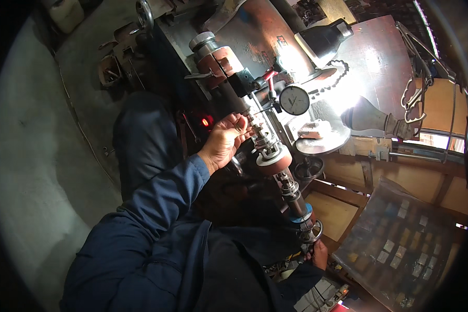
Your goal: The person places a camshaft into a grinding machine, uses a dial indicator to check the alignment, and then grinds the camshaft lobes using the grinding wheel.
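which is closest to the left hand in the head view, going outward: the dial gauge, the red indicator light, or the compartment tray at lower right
From the left hand:
1. Red indicator light, just beside the hand, up and to its left.
2. Dial gauge, up and to the right, over the shaft.
3. Compartment tray, far off at lower right.

The sleeve point(161, 192) on the left arm is dark navy blue, as are the trousers point(143, 135). The shaft point(275, 166) is grey steel with a reddish-brown collar point(272, 156) and a bright blue band point(302, 214) lower down. The dial gauge point(294, 100) has a white face in a black rim, with a red lever point(268, 76) just above it. A small light point(205, 122) glows red-orange. The floor point(36, 145) is pale grey. The lamp point(325, 39) has a black shade. The tray point(400, 244) holds a chequered pattern of grey and brownish squares.
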